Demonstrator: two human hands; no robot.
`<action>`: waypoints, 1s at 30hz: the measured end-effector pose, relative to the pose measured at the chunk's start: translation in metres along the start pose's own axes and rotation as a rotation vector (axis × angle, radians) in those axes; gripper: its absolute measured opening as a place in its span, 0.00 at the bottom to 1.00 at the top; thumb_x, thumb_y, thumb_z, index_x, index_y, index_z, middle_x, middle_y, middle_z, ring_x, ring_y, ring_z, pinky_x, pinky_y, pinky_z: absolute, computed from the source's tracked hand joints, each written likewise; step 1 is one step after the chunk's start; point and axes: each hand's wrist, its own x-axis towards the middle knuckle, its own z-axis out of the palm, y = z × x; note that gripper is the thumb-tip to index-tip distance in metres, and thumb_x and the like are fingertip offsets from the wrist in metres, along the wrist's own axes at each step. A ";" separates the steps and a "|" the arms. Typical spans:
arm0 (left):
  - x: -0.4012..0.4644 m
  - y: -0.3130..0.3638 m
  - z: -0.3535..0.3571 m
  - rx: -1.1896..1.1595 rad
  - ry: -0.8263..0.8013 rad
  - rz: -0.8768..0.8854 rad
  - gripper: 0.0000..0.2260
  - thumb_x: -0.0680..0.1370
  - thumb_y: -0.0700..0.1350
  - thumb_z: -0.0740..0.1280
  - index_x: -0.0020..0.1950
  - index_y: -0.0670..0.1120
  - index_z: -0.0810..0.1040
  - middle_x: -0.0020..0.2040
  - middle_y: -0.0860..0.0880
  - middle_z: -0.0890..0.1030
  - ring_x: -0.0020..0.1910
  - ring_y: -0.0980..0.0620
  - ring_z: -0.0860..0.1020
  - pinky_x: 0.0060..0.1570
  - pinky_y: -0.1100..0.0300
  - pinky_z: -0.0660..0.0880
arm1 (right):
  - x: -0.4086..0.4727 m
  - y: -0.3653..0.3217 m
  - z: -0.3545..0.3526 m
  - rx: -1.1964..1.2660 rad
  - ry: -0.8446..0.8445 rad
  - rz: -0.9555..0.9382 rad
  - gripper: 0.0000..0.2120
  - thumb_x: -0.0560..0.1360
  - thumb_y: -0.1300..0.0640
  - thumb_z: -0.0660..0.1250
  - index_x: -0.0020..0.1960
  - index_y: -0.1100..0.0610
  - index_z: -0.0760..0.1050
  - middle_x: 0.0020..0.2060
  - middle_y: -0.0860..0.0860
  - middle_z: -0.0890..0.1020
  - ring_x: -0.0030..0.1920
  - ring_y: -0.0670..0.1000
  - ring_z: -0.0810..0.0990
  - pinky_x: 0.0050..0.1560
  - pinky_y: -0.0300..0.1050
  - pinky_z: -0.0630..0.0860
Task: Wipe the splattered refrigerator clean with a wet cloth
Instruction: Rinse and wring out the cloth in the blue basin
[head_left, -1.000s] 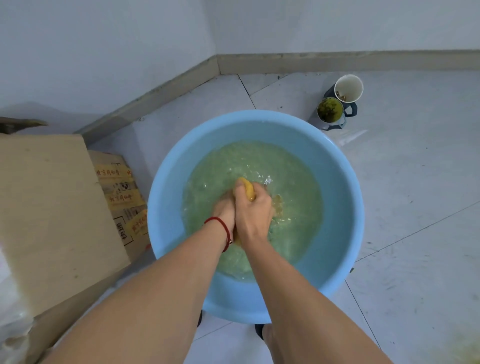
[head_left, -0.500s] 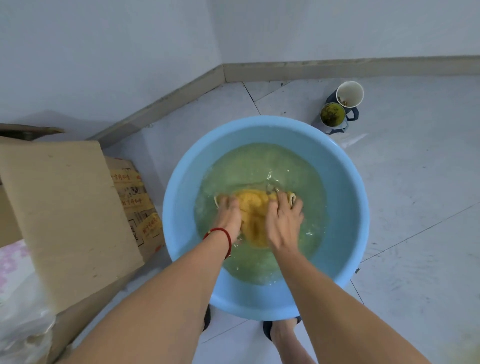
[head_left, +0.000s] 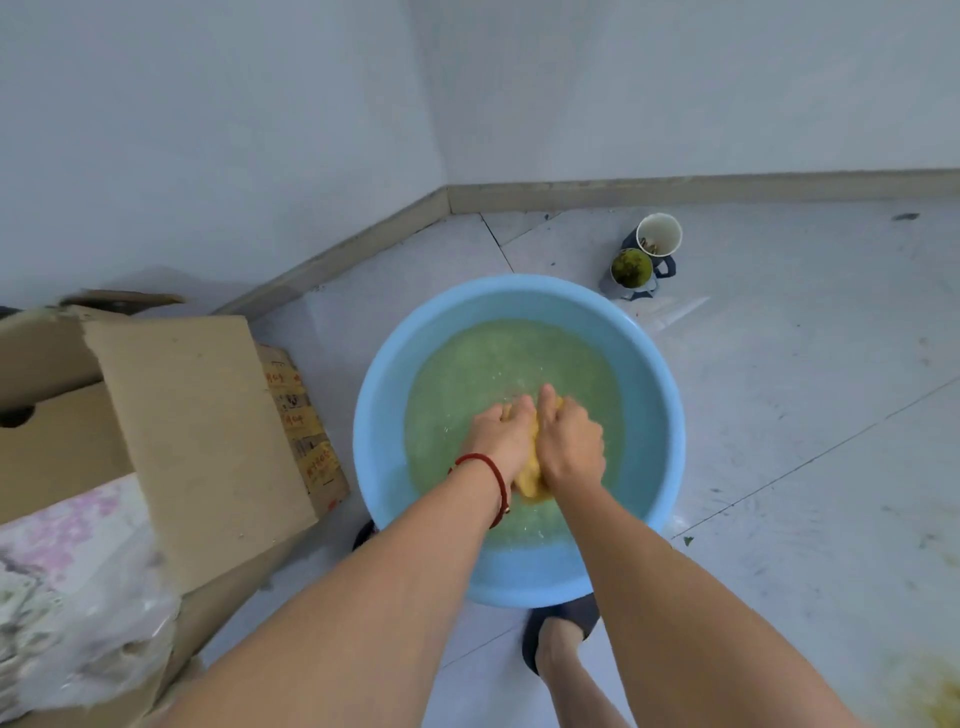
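1. Floor (head_left: 779, 415): pale grey tiles with thin dark joints, scuffed and marked; a yellow-green smear shows at the lower right corner.
2. Walls (head_left: 208, 130): plain pale, meeting in a corner; a beige skirting (head_left: 675, 187) runs along their foot.
3. Basin (head_left: 670, 415): round, light blue, standing on the floor and holding greenish, cloudy water (head_left: 467, 374).
4. Cloth (head_left: 531, 480): yellow, bunched, in the middle of the basin between the two hands; its lower end hangs out under the wrists.
5. Left hand (head_left: 501, 434): fingers curled round the cloth, a red cord (head_left: 485, 462) at the wrist.
6. Right hand (head_left: 569, 441): fingers curled round the cloth, touching the left hand.
7. Cups (head_left: 658, 235): two, beyond the basin near the skirting; the white one holds a few brown bits, the nearer one a green mass.
8. Box (head_left: 197, 426): open cardboard, just left of the basin, one flap raised; printed fabric and clear plastic lie by it at lower left.
9. Foot (head_left: 558, 639): in a dark slipper, just under the basin's near rim; both forearms cross the foreground and hide part of the basin.
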 end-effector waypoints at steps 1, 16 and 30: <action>-0.016 0.008 -0.001 -0.009 -0.068 -0.012 0.11 0.82 0.55 0.65 0.51 0.48 0.79 0.49 0.45 0.85 0.44 0.46 0.83 0.42 0.52 0.83 | -0.001 0.004 -0.011 -0.054 -0.073 -0.019 0.25 0.86 0.39 0.49 0.67 0.56 0.73 0.66 0.62 0.77 0.68 0.64 0.72 0.67 0.57 0.67; -0.269 0.129 -0.085 0.547 -0.429 0.439 0.17 0.82 0.41 0.67 0.72 0.46 0.77 0.68 0.48 0.78 0.61 0.45 0.81 0.58 0.43 0.82 | -0.202 -0.037 -0.158 0.220 -0.143 -0.533 0.40 0.67 0.54 0.84 0.69 0.37 0.64 0.72 0.43 0.72 0.71 0.42 0.72 0.68 0.39 0.70; -0.359 0.138 -0.157 0.393 -0.701 0.375 0.34 0.70 0.38 0.78 0.72 0.50 0.69 0.66 0.43 0.79 0.63 0.47 0.80 0.59 0.47 0.81 | -0.358 -0.135 -0.279 0.694 -0.300 -0.503 0.24 0.72 0.70 0.70 0.65 0.55 0.79 0.60 0.59 0.82 0.57 0.57 0.86 0.55 0.55 0.84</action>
